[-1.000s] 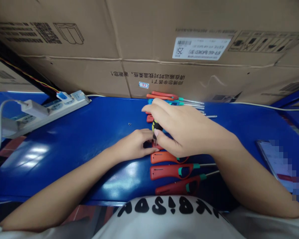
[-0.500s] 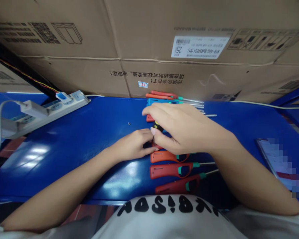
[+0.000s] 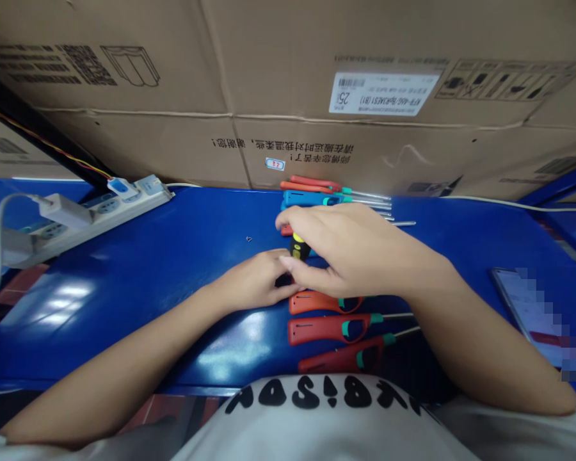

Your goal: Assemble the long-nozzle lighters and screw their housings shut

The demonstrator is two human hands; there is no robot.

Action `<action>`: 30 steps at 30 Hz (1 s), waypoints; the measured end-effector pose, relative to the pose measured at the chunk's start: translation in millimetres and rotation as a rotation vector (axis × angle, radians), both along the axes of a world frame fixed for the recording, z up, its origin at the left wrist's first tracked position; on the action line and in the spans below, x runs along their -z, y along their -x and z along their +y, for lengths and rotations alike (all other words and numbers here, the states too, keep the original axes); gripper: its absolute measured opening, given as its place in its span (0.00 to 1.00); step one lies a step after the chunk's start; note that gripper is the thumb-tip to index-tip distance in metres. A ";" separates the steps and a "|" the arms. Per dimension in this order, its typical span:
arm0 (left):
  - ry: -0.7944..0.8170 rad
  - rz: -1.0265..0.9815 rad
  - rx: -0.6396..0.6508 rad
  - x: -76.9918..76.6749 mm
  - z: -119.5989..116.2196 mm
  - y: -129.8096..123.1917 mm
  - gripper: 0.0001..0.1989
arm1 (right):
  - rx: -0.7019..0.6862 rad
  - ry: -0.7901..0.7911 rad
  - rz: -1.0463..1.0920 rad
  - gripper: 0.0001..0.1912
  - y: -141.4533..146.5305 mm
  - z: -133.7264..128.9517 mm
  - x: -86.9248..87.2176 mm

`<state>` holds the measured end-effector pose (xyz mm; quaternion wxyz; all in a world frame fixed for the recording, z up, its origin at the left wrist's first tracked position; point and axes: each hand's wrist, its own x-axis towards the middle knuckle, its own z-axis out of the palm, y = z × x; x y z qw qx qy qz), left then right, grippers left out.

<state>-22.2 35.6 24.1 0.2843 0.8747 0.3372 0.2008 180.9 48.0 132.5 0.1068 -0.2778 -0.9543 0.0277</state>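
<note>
Right hand point(image 3: 360, 253): thumb and fingers pressed together, pinching a black-and-yellow screwdriver handle point(image 3: 298, 247) from above.
Left hand point(image 3: 254, 280): fingers curled, tips just beside the pinch, over a dark spot on a partly hidden red handle point(image 3: 299, 282); whether it grips, I cannot tell.
Held handle: tilted, between both hands; its tip is hidden.
Nearer the body: three red-orange screwdrivers point(image 3: 331, 330) with teal collars, just below the grip.
Farther out: one red handle point(image 3: 286, 230) under the right fingers; two blue point(image 3: 307, 198) and two red-orange point(image 3: 312, 184) beyond it; the hidden overlap makes this count uncertain.
Far edge: the blue workbench point(image 3: 139, 307) meets cardboard boxes point(image 3: 365, 147) just past the row.
Near edge: below the lowest screwdriver, close to the person's white T-shirt point(image 3: 317, 422).
Open room: wide blue stretch left of the grip, out to a white power strip point(image 3: 96, 218); a tiny screw point(image 3: 248, 239) lies there.
Right: a smartphone point(image 3: 523, 314), well apart.
</note>
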 end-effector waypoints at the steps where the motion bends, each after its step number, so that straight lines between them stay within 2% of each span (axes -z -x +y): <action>1: -0.011 0.010 0.003 -0.4 -0.3 0.0 0.08 | 0.011 0.001 -0.018 0.16 0.3 -0.2 -0.2; 5: -0.034 0.047 0.022 -1.3 -0.5 0.3 0.08 | -0.010 0.015 0.014 0.13 -0.7 0.5 0.1; 9: -0.034 0.069 0.052 -2.1 -0.3 0.3 0.10 | 0.006 -0.034 -0.018 0.18 -3.0 2.9 1.6; 12: -0.067 0.052 0.053 -2.7 -0.6 -0.1 0.09 | -0.011 -0.023 -0.001 0.15 -3.1 3.5 1.7; 15: -0.083 0.069 0.052 -2.9 -0.6 -0.2 0.08 | 0.004 -0.014 -0.008 0.16 -2.9 2.8 1.0; 20: -0.075 0.079 0.055 -3.5 0.1 -0.1 0.08 | -0.060 0.014 0.038 0.15 -4.5 2.4 0.2; 30: -0.105 0.101 0.078 -1.2 0.5 1.2 0.09 | -0.019 -0.001 0.015 0.16 -6.2 5.0 1.4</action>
